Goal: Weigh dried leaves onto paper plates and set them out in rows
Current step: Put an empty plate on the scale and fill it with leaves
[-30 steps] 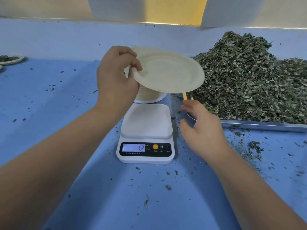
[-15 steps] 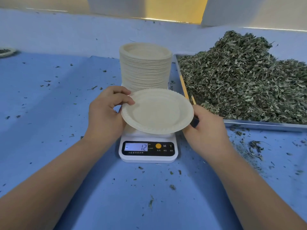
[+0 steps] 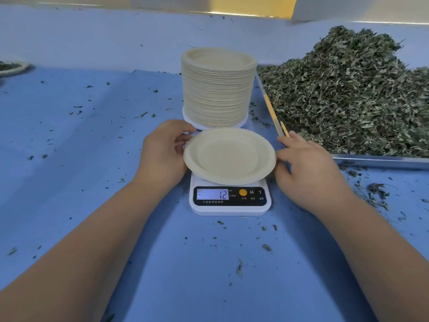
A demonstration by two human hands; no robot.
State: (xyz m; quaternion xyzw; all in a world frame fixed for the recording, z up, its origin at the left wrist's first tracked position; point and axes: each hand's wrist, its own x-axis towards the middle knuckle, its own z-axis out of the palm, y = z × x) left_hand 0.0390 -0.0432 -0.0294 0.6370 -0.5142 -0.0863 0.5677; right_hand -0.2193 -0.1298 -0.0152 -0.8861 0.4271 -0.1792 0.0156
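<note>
A blue table [image 3: 69, 159] fills the view, strewn with small leaf scraps. At the right, a metal tray [image 3: 380, 160] holds a high heap of dried leaves [image 3: 348, 94] that runs out of view. Just left of the tray stands a tall stack of paper plates [image 3: 217, 94] on a white round base. In front of the stack is a white kitchen scale [image 3: 229, 209], and 1 empty paper plate [image 3: 228, 156] lies level over its platform, hiding it; whether the plate rests its weight there cannot be told. The left hand [image 3: 162, 154] pinches the plate's left rim between thumb and curled fingers. The right hand [image 3: 308, 168] meets the right rim with its fingertips, its fingers loosely spread, 1 pointing towards the tray; whether it grips the rim cannot be told. At the far left edge, well apart, sits a plate with leaves [image 3: 11, 68]. The scale's lit display [image 3: 212, 194] reads 12, with a short dash at its left.
</note>
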